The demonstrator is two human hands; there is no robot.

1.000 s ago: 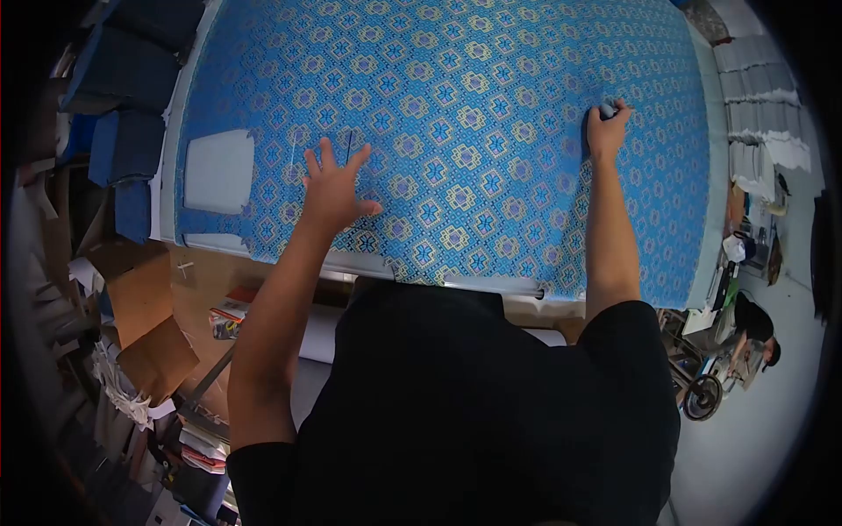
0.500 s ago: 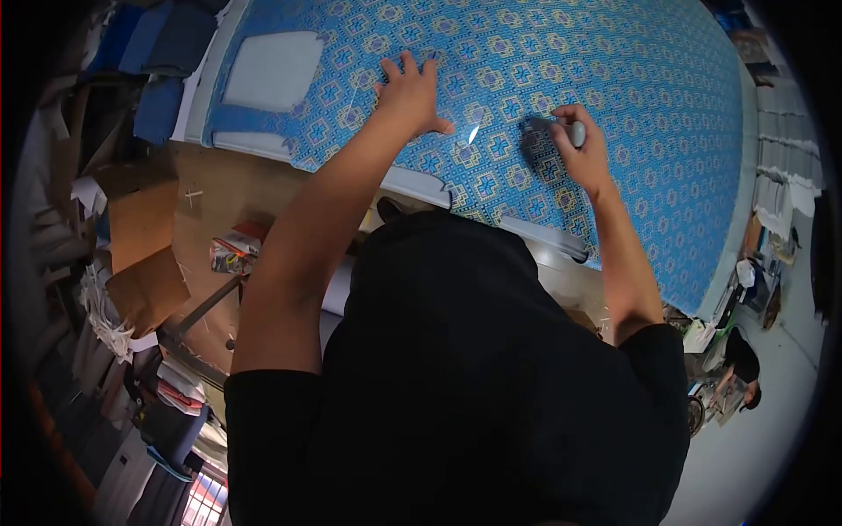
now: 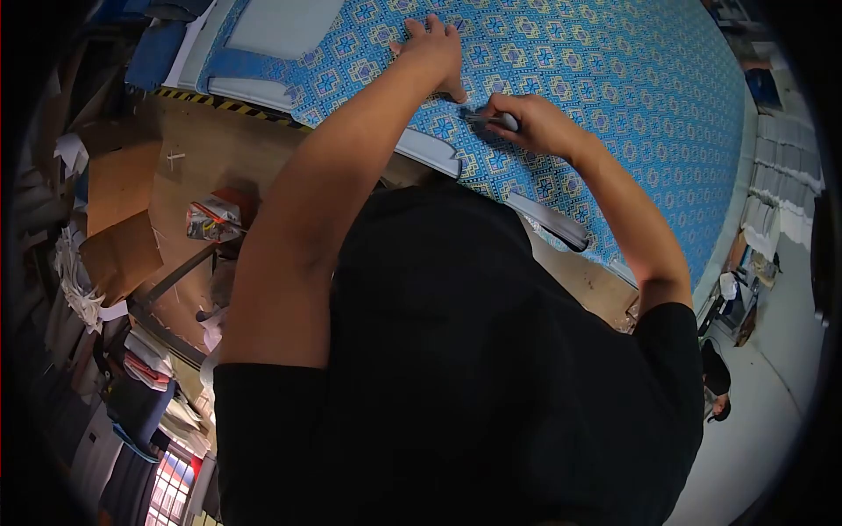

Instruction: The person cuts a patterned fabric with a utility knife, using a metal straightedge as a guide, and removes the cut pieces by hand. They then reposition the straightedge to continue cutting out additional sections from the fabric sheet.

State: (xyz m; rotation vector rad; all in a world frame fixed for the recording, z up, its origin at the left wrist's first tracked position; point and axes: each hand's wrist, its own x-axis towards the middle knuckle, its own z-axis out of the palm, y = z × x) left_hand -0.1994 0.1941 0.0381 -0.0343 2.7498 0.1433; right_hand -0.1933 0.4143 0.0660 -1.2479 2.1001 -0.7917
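Blue patterned fabric (image 3: pixel 614 114) covers the table, with cut-outs showing a pale surface at its near left. My left hand (image 3: pixel 434 60) lies on it with fingers spread, pressing near the far side. Just to the right and nearer me, my right hand (image 3: pixel 539 125) is closed around a grey-handled tool (image 3: pixel 502 121) with a dark, narrow front end. That end points left over the fabric, close to my left thumb. I cannot tell the tool's exact kind.
Pale strips (image 3: pixel 548 219) show along the fabric's cut near edge. Cardboard (image 3: pixel 123 228) stands on the floor at left, near a metal bar (image 3: pixel 180 272). Stacked white material (image 3: pixel 781 167) lines the right side. Another person (image 3: pixel 716 377) is at the far right.
My right hand has moved left with the tool, closer to my left hand, and the tool now points left. My left hand sits slightly higher and further right in view, as the camera shifted.
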